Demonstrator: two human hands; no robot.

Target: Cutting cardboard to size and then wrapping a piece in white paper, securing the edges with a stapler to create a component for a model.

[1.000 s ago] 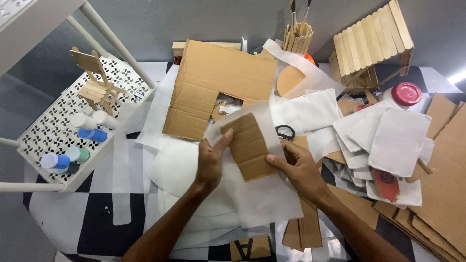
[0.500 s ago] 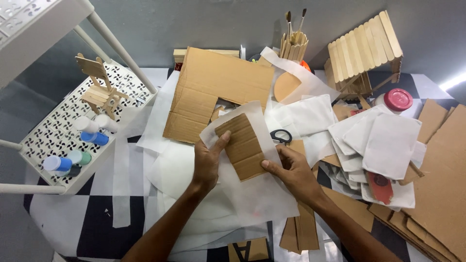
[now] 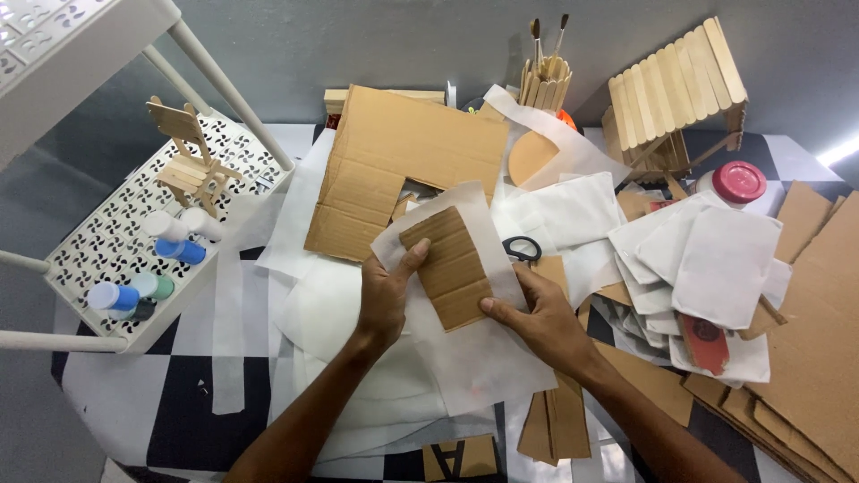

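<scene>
Both hands, L (image 3: 386, 300) & R (image 3: 537, 315), are gripping 1 cardboard strip (image 3: 452, 266) w/ white sheet (image 3: 474, 349); keeping edges aligned looks best.

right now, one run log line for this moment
left hand: holds cardboard strip | right hand: on strip's lower edge | under: white sheet | near: scissors

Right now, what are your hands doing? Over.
Left hand and right hand pressing small brown corrugated cardboard rectangle onto thin white paper sheet. Black-handled scissors close behind.
</scene>
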